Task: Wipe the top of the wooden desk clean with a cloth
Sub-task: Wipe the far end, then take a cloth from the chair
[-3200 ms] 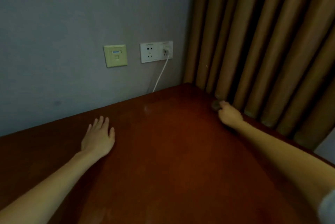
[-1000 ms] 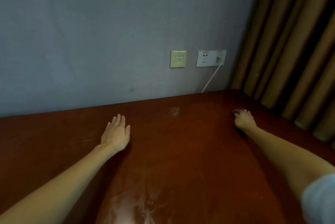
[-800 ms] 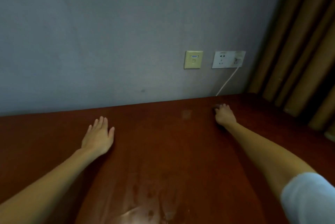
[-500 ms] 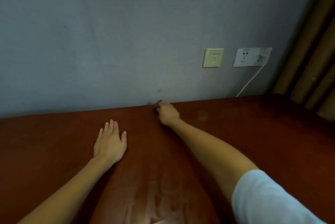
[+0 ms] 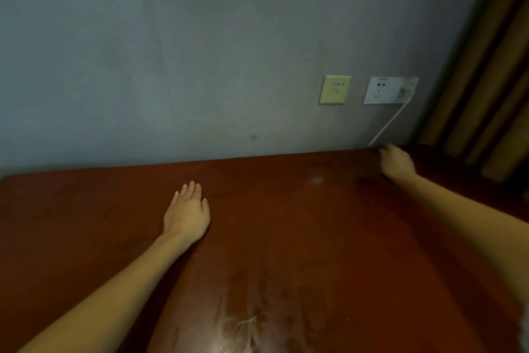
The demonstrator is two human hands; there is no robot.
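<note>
Left hand [image 5: 187, 215] unchanged: flat on reddish-brown wooden desk top [image 5: 286, 224], fingers straight, close together. Right hand [image 5: 397, 163] shifted from mid rear edge to rear right corner, fingers curled over small dark cloth [image 5: 382, 148]; cloth mostly hidden, axis indeterminable.

I run one view: wide-angle head cam, above desk [image 5: 286, 224] near edge, facing fwd/down across desk to wall [image 5: 200, 52]; close range.
</note>
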